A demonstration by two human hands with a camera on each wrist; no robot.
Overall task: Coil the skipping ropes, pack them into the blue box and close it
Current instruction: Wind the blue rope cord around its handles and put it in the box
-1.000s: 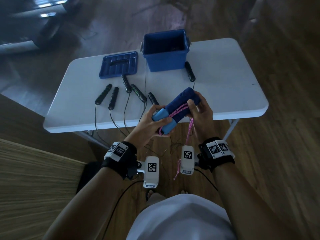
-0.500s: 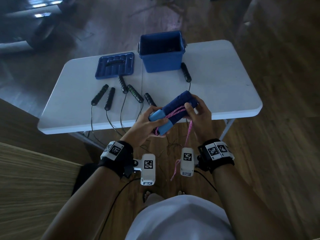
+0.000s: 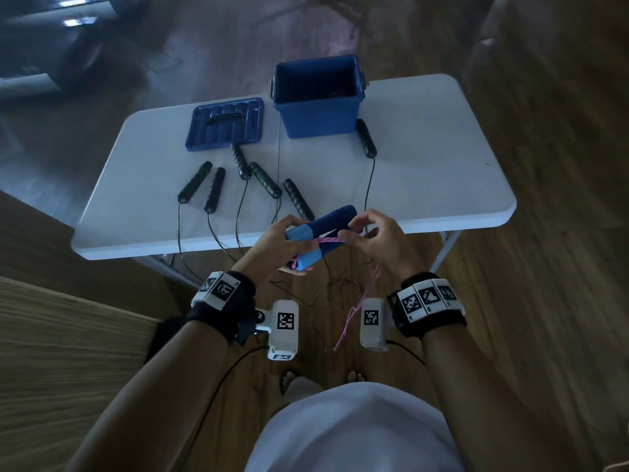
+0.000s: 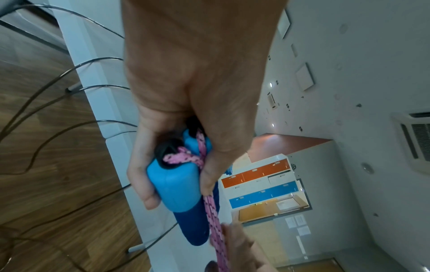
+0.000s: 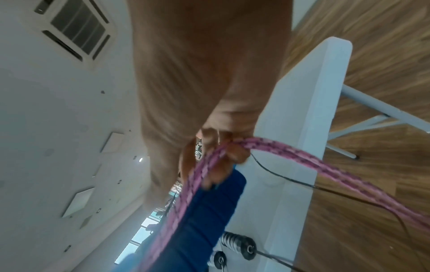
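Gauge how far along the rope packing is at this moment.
Early to midway. The blue box stands open with its lid beside it; something dark lies inside, but I cannot tell what. In hand: the left hand grips the paired blue handles while the right hand winds the pink rope around them. Left: six black-handled ropes' handles lie uncoiled on the table, then closing.

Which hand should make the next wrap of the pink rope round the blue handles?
Right. The right hand already pinches the pink rope beside the blue handles, with the slack hanging below it. The left hand is occupied gripping both handles together.
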